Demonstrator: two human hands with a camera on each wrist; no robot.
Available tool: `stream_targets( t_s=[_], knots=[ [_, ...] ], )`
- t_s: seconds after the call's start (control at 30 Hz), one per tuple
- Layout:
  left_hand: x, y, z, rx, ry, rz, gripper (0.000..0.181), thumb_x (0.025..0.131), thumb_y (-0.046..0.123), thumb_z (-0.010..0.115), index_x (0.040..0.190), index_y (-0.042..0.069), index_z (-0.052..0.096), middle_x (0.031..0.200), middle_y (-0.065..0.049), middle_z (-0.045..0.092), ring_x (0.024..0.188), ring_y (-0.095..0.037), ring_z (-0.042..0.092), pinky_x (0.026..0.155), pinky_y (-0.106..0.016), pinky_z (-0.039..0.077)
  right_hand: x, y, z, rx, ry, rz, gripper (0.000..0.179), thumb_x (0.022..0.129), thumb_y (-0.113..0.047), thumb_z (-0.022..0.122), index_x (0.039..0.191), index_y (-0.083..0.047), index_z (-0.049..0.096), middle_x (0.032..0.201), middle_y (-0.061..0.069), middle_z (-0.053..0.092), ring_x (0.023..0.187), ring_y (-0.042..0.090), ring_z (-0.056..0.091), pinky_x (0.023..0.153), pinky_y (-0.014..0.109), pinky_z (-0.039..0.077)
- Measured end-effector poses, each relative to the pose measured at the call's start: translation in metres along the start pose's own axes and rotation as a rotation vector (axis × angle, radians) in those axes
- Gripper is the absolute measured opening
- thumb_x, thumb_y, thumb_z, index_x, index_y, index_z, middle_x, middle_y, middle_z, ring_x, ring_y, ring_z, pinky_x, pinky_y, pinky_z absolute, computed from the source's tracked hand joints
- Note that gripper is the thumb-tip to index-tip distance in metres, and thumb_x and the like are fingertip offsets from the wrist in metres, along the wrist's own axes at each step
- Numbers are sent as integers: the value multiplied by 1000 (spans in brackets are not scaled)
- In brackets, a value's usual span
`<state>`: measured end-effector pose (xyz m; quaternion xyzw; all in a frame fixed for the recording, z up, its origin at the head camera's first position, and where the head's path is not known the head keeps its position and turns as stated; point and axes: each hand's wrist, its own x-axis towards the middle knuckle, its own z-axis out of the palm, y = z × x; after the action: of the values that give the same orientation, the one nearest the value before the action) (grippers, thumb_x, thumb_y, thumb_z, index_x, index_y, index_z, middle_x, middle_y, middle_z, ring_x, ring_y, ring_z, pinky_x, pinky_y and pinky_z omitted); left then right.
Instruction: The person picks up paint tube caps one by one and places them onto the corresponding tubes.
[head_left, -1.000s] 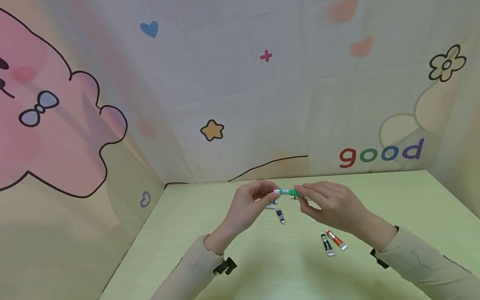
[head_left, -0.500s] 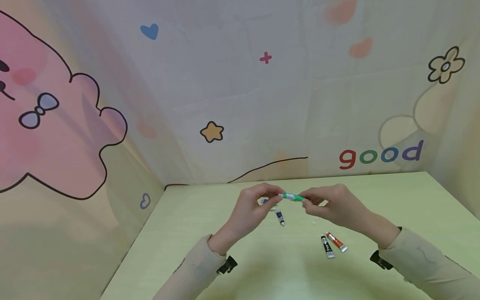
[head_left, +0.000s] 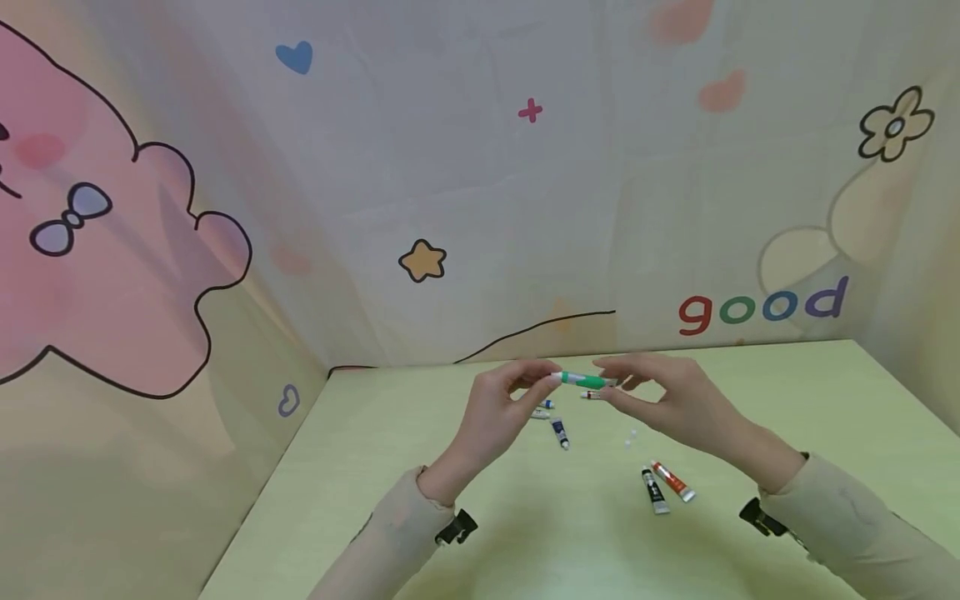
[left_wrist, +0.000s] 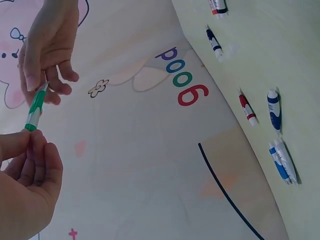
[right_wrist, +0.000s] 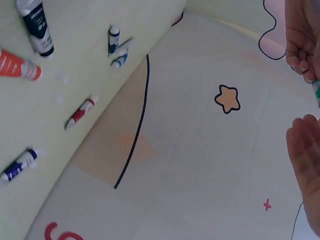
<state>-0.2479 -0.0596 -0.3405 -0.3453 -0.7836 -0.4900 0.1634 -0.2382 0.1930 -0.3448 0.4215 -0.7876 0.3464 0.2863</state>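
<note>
My left hand [head_left: 498,412] pinches the white cap end of a small green-and-silver paint tube [head_left: 585,381] between thumb and fingers, raised above the table. The tube lies nearly level, its flat tail toward my right hand [head_left: 675,404]. That hand is at the tail end, thumb just below it and index finger raised above, fingers spread. In the left wrist view the tail of the tube [left_wrist: 35,110] comes between the right thumb and fingers. The right wrist view shows only a sliver of green tube [right_wrist: 317,92] above the right fingertips.
On the pale green table [head_left: 487,517] lie a black paint tube [head_left: 655,490] and an orange-red tube [head_left: 672,481] side by side. A dark blue tube [head_left: 560,433], a red-and-white tube [left_wrist: 247,109] and other blue and white tubes lie farther back. Small whitish bits [head_left: 630,437] lie nearby.
The right fingers have loosened and spread at the tail, uncovering more of the green tube. The tube dipped slightly, then rose again; the left hand kept its pinch.
</note>
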Motion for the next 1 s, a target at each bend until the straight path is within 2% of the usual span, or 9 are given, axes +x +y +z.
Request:
stream_targets(
  t_s=[0.13,0.23,0.4,0.5,0.6,0.73,0.87,0.97,1.0],
  knots=[
    [2,-1,-1,-46,-1,-79,21,98,22,69,111,6,74,97,0,73,84,-12,66,80,-28,54,5,1,3,-249,103,-304,35,102,-36,60,113,-5,72,104,3,71,85,16,70,70,25,57],
    [2,-3,-1,-102,-20,-131,20,98,20,68,111,5,73,97,-2,73,83,-12,65,77,-26,54,8,0,5,-345,136,-441,37,107,-31,50,107,-2,73,98,6,68,78,18,69,63,26,56],
    [3,-5,2,-142,-38,-186,20,98,19,68,111,4,72,98,-6,72,82,-11,65,74,-23,53,8,2,6,-433,152,-537,38,108,-22,45,104,4,73,94,11,69,70,18,68,57,25,55],
    [4,-7,4,-139,-41,-195,20,99,19,67,111,4,72,98,-7,72,82,-11,64,74,-23,53,7,5,7,-462,128,-531,38,108,-22,45,106,6,72,92,12,70,69,18,68,56,24,55],
    [6,-8,6,-131,-48,-198,20,99,18,67,111,3,72,98,-6,72,82,-11,63,75,-23,53,5,9,7,-438,82,-464,42,108,-25,44,107,6,72,91,12,72,71,19,70,56,23,54],
    [9,-11,10,-109,-48,-209,20,98,18,68,110,3,72,97,-8,72,80,-12,62,71,-22,51,1,18,11,-301,56,-285,48,107,-35,45,106,3,73,89,6,74,71,13,70,58,19,54],
    [14,-18,15,-90,-31,-234,21,98,20,68,109,3,72,96,-9,72,79,-12,62,70,-22,51,-1,25,15,-95,37,13,21,101,-19,64,107,-2,74,90,1,75,74,10,70,64,19,55],
    [17,-25,21,-88,-16,-244,20,98,19,68,107,2,73,95,-8,72,78,-11,62,71,-22,52,-2,26,14,-3,2,270,15,95,-7,70,110,-5,73,91,1,75,79,13,72,71,29,58],
    [18,-27,24,-87,-10,-245,19,98,19,69,106,2,73,94,-6,72,77,-10,61,71,-22,52,-1,26,14,15,-6,338,16,97,-10,68,111,-5,73,92,1,75,80,15,72,75,35,59]
  ],
)
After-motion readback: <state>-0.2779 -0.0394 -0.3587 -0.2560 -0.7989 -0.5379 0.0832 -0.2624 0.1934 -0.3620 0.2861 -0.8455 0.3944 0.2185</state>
